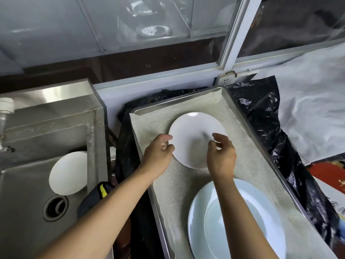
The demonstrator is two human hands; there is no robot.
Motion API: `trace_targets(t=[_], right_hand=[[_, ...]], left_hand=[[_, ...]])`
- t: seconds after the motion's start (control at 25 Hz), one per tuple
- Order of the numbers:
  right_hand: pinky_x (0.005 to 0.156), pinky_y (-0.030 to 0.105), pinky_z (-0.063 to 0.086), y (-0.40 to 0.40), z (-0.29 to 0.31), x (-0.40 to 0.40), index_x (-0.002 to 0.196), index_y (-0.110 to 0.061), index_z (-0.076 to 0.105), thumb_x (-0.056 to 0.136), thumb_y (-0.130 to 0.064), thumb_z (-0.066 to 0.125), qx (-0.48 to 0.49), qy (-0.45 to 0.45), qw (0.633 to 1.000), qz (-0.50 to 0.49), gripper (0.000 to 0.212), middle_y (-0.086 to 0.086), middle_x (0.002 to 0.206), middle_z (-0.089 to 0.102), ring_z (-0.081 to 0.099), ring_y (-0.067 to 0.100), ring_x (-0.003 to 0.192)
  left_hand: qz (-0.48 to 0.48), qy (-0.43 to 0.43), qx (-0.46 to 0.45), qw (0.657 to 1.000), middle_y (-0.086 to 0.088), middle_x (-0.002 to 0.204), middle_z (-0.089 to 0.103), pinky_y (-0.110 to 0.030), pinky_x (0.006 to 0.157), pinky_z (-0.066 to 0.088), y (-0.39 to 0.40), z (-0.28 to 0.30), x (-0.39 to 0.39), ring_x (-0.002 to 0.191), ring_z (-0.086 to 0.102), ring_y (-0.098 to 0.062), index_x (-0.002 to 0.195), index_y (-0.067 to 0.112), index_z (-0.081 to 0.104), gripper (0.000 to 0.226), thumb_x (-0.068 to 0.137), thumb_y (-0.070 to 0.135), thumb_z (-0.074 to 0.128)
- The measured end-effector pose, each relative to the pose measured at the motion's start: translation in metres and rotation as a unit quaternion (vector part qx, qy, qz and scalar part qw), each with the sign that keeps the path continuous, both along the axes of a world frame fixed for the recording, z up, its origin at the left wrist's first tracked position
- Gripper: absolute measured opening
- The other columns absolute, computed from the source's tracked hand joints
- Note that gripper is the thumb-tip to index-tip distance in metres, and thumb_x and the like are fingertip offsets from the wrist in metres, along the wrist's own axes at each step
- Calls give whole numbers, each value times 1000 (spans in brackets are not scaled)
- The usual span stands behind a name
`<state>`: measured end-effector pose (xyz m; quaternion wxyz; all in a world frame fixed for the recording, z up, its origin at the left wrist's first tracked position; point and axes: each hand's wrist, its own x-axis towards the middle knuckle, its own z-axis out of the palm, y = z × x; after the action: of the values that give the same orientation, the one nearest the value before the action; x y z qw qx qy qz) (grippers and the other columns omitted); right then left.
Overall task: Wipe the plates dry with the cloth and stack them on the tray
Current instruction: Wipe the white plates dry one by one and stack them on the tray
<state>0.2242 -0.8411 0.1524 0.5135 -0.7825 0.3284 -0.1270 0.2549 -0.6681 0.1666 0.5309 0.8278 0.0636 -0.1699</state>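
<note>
Tray [248, 116]: brushed sheet metal with a dull sheen along its raised rim. Liner [252, 165] inside the tray: coarse woven mesh cloth, matt, beige-grey. Small plate [194, 128]: smooth white glazed ceramic with a soft gloss and one bright highlight at its far edge. Large plates [261, 217]: pale blue-white glaze, smooth and shiny. Sink [24, 193]: stainless steel, brushed, scuffed and water-marked. White dish [69, 172] in the sink: smooth, matt-looking. Black bag [265, 113] around the tray: thin crinkled plastic film, highly glossy. White sheeting [313, 101]: translucent plastic, wrinkled, faintly shiny.
</note>
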Motion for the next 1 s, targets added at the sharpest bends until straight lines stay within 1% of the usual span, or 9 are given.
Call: trace_targets(t=[0.08, 0.16, 0.36, 0.52, 0.64, 0.8, 0.84, 0.92, 1.0], right_hand=[[100, 36, 50, 20, 10, -7, 125, -12, 69, 98, -10, 56, 4, -7, 1000, 20, 29, 6, 124, 70, 67, 22, 111], [98, 33, 50, 42, 19, -11, 123, -11, 70, 99, -9, 56, 6, -17, 999, 40, 28, 5, 122, 70, 67, 20, 108], [97, 37, 52, 108, 36, -26, 120, -14, 70, 99, -10, 55, 18, -20, 995, 98, 26, 3, 116, 72, 68, 19, 104], [95, 35, 53, 173, 47, -41, 113, -18, 71, 97, -9, 56, 41, -35, 990, 127, 24, -3, 110, 73, 67, 12, 99], [95, 35, 53, 223, 51, -52, 112, -18, 72, 96, -8, 56, 43, -35, 987, 153, 25, -3, 109, 74, 68, 15, 103], [89, 17, 48, 290, 52, -70, 108, -22, 72, 96, -9, 57, 34, -23, 984, 175, 23, -4, 106, 74, 68, 9, 101], [90, 19, 49, 306, 51, -75, 109, -20, 73, 97, -9, 57, 37, -18, 984, 176, 23, -4, 107, 74, 68, 10, 101], [95, 29, 52, 340, 46, -84, 113, -14, 73, 98, -7, 57, 45, -5, 984, 174, 23, -1, 109, 74, 68, 13, 105], [97, 30, 52, 375, 38, -94, 114, -11, 72, 99, -6, 57, 67, 5, 985, 161, 22, -1, 109, 74, 68, 13, 105]], left_hand=[[-4, -15, -3, 1000, 13, 128, 63, -13, 80, 43, 14, 9, -8, 117, 59, -10, 126, 27, 61, 30, 97, 17, 57], [-3, -31, 0, 1000, 16, 129, 61, -13, 86, 41, 32, 18, -17, 118, 57, -8, 125, 28, 62, 30, 97, 17, 57], [37, -58, -1, 998, 12, 128, 63, -17, 96, 42, 90, 40, -48, 119, 58, -8, 126, 25, 63, 31, 98, 14, 57], [63, -54, 11, 997, 19, 124, 64, -10, 87, 42, 152, 52, -75, 114, 59, 0, 124, 31, 64, 31, 99, 15, 53], [72, -58, 17, 996, 19, 122, 64, -6, 84, 40, 201, 58, -89, 113, 59, 2, 123, 30, 64, 31, 99, 14, 52], [81, -60, 13, 995, 11, 123, 66, -3, 86, 39, 264, 57, -107, 113, 61, -5, 124, 21, 65, 31, 98, 8, 53], [85, -61, 10, 994, 11, 120, 67, -1, 84, 39, 280, 56, -112, 112, 62, -5, 123, 19, 66, 30, 98, 7, 54], [87, -62, 21, 994, 18, 113, 67, 4, 79, 36, 312, 52, -123, 103, 61, 10, 117, 20, 67, 27, 97, 6, 54], [85, -55, 18, 995, 24, 109, 64, 6, 76, 35, 346, 45, -133, 95, 57, 19, 115, 21, 67, 26, 97, 7, 54]])
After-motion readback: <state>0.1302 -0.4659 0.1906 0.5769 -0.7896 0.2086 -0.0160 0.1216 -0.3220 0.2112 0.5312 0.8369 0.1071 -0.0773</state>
